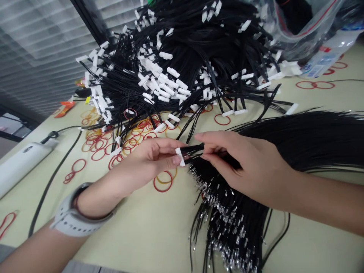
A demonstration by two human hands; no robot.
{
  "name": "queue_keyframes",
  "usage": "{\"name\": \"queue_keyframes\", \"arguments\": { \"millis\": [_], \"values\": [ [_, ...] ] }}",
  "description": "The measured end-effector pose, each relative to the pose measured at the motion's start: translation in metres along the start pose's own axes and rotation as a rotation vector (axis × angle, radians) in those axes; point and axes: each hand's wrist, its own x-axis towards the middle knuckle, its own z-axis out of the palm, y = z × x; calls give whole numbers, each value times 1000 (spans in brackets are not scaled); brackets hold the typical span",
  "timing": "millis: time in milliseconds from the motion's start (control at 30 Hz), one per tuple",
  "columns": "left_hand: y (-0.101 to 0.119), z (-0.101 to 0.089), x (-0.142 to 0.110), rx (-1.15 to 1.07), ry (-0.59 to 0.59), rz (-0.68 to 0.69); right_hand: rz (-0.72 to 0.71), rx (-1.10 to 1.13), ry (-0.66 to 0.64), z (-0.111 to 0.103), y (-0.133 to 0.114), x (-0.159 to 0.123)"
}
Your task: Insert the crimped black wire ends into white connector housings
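My left hand (152,157) pinches a small white plastic connector (179,156) between thumb and fingers. A short group of black wires (193,150) runs from that connector into my right hand (241,163), whose fingertips pinch them. Below my right hand lies a large bundle of black wires with crimped metal terminals (227,223), and its far part fans out to the right. A big heap of black wires with white connectors (170,68) sits beyond both hands. A grey watch band (76,214) circles my left wrist.
Red and orange rubber bands (96,148) are scattered over the pale green table mat (113,223). A white power strip (22,167) with a black cable lies at left. An orange-handled tool (65,109) sits near the heap. Plastic bags (307,26) lie at top right.
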Motion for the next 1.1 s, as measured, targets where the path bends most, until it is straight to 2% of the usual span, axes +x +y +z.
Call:
{"name": "queue_keyframes", "arguments": {
  "millis": [167,333,467,567,1100],
  "values": [
    [0,0,0,41,-13,-15,-58,-155,29,0,2,-7],
    [4,2,0,114,11,-41,-171,-207,-39,1,4,-9],
    [2,1,1,72,59,-54,-223,-154,46,0,4,-7],
    [-1,0,1,63,46,-72,-256,-85,87,-2,3,-5],
    [-1,0,0,-47,-73,1,-322,-70,93,-5,-1,1]
  ]
}}
